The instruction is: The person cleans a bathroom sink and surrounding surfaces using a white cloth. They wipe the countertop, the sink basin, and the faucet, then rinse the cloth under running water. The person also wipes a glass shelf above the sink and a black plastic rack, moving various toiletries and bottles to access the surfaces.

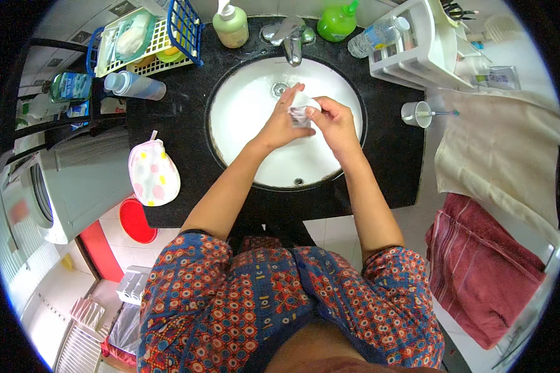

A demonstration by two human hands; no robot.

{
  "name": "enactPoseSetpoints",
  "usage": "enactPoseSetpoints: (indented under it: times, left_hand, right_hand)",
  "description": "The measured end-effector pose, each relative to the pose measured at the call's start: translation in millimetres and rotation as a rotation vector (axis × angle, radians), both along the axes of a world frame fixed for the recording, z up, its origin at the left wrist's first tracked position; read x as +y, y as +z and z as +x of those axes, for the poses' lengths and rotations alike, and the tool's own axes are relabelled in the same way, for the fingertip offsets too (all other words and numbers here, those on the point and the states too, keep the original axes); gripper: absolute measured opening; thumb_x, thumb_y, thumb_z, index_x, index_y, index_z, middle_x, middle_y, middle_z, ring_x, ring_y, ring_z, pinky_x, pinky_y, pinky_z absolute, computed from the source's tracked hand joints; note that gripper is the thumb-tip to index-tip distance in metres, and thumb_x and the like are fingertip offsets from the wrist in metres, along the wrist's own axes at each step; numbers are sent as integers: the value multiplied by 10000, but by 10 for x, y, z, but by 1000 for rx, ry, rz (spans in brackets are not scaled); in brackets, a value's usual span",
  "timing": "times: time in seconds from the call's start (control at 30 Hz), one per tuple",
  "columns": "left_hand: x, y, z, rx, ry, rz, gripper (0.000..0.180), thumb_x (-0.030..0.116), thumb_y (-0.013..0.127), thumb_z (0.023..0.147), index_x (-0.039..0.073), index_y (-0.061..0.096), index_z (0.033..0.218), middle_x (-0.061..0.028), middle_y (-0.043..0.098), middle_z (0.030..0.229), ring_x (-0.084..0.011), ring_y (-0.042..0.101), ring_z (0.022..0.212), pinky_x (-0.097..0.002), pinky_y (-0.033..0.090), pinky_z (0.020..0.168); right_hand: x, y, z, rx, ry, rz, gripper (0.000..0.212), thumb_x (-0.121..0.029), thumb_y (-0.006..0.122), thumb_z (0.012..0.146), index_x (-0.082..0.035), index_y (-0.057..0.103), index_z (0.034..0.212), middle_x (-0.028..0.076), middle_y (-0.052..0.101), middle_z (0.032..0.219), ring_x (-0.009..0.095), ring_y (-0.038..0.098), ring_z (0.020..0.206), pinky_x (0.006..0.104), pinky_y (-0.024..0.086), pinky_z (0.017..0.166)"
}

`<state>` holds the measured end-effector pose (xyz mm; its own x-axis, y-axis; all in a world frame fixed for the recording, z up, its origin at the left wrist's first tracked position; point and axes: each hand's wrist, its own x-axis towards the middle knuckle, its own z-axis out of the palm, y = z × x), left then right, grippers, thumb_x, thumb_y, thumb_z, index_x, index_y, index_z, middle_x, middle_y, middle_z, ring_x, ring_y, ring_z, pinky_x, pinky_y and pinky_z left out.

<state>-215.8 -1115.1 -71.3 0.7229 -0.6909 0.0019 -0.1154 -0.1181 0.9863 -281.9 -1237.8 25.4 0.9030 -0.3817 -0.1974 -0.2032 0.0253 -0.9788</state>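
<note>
Both hands are over the white oval sink (pixel 249 158). My right hand (pixel 337 127) pinches a small, soft-looking white piece (pixel 302 102) between thumb and fingers. Its lower part looks greyish or dark-marked and blurred, so I cannot make out whether it is a cloth or a packet. The piece lies against the palm side of my left hand (pixel 280 127). My left fingers stretch toward the tap and the thumb stands apart, pointing right. Beyond the hands is the chrome tap (pixel 290 37), with the drain (pixel 280 89) below it.
On the black counter (pixel 190 155) lie a spotted pouch (pixel 154 172) and a clear bottle (pixel 137 85). Behind stand a basket (pixel 186 31), a pump bottle (pixel 230 26) and a green bottle (pixel 337 22). At right are white drawers (pixel 410 46), a cup (pixel 415 114) and a maroon towel (pixel 485 267).
</note>
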Motion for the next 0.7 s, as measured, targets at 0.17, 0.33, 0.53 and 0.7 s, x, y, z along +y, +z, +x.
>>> enactPoseSetpoints:
  times: [0.17, 0.33, 0.53, 0.7]
  left_hand:
    - [51, -103, 70, 444, -42, -21, 502, 86, 744, 725, 71, 607, 1208, -70, 666, 1058, -180, 630, 930, -299, 498, 841]
    - [209, 393, 150, 943, -30, -476, 459, 67, 566, 768, -45, 532, 1212, -211, 590, 1188, -303, 575, 1089, -383, 436, 979]
    - [202, 358, -98, 1479, 127, -721, 421, 212, 537, 841, -64, 518, 1158, -210, 604, 1108, -378, 575, 1102, -491, 428, 1021]
    - [184, 363, -137, 819, 153, -23, 461, 349, 582, 912, -66, 542, 1110, -209, 612, 1071, -310, 610, 1018, -419, 507, 854]
  right_hand:
    - [-136, 409, -73, -226, -240, 507, 89, -42, 612, 860, 10, 608, 932, 67, 643, 919, 143, 621, 830, 287, 505, 798]
    - [-202, -227, -582, -119, -509, 791, 278, -177, 514, 902, 23, 559, 1090, 177, 588, 1138, 307, 572, 1071, 519, 436, 974]
    - [506, -749, -395, -24, -268, 1435, 673, -589, 421, 919, -69, 448, 1346, 168, 489, 1342, 338, 478, 1235, 558, 378, 1022]
    - [444, -702, -277, 187, -286, 1299, 703, -641, 367, 922, -126, 396, 1400, 143, 466, 1376, 328, 460, 1259, 562, 356, 1039]
